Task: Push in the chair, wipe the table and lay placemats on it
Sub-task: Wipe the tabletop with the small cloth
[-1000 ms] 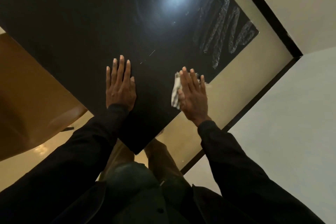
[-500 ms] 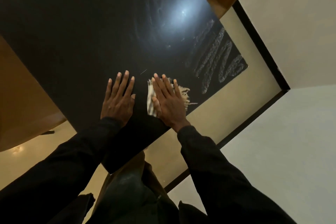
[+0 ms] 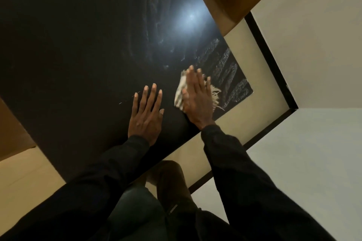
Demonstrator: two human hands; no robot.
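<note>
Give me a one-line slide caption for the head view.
Right hand presses a fringed cloth flat on the dark table while the left hand rests flat beside it.

Head camera looks steeply down, close over the table (image 3: 68, 64)

Cream floor (image 3: 252, 49); black strip (image 3: 274, 68), perhaps skirting, edges 2 pale walls (image 3: 313, 35).

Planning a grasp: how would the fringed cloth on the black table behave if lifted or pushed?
Probably floppy: the fringed cloth bunches under the flat right hand. Likely light, sliding easily over the glossy table, which mirrors a lamp. Its loose fringe might snag.
</note>
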